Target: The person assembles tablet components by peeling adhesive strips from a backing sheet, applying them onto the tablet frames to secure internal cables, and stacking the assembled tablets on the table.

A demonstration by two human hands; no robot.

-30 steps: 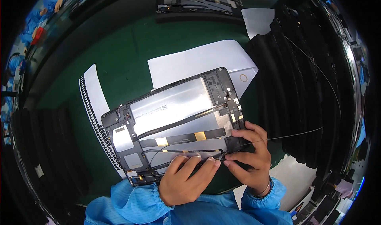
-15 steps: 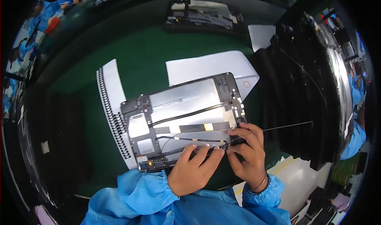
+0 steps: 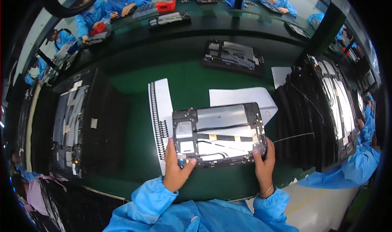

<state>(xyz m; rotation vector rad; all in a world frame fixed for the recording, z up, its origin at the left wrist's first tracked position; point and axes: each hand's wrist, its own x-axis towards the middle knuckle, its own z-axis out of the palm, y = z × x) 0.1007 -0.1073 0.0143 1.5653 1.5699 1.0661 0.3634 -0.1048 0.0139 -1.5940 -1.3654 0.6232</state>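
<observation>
An opened tablet (image 3: pixel 223 116) lies between my hands, its silver battery, black flat cables and circuit boards exposed. My left hand (image 3: pixel 176 174) grips its left lower corner, thumb on top and fingers along the side edge. At the opposite end my right hand (image 3: pixel 265 166) holds the right lower corner in the same way. A thin pale wire (image 3: pixel 295 136) extends rightward from beside my right hand; where it starts is hidden. Partly beneath the tablet's left side is a white sheet (image 3: pixel 164 95) with a row of small black stickers. Bright glare covers the tablet's lower middle.
Stacked black trays (image 3: pixel 292 113) with opened tablets stand at the right, another stack (image 3: pixel 108 130) at the left. Beyond the tablet lies a white paper strip (image 3: pixel 237 95). Farther back is a tray with another opened tablet (image 3: pixel 234 57). People in blue work across the bench.
My left hand has moved from the tablet's lower edge to its left corner, and my right hand has left the thin wire for the right corner. The view has tilted up.
</observation>
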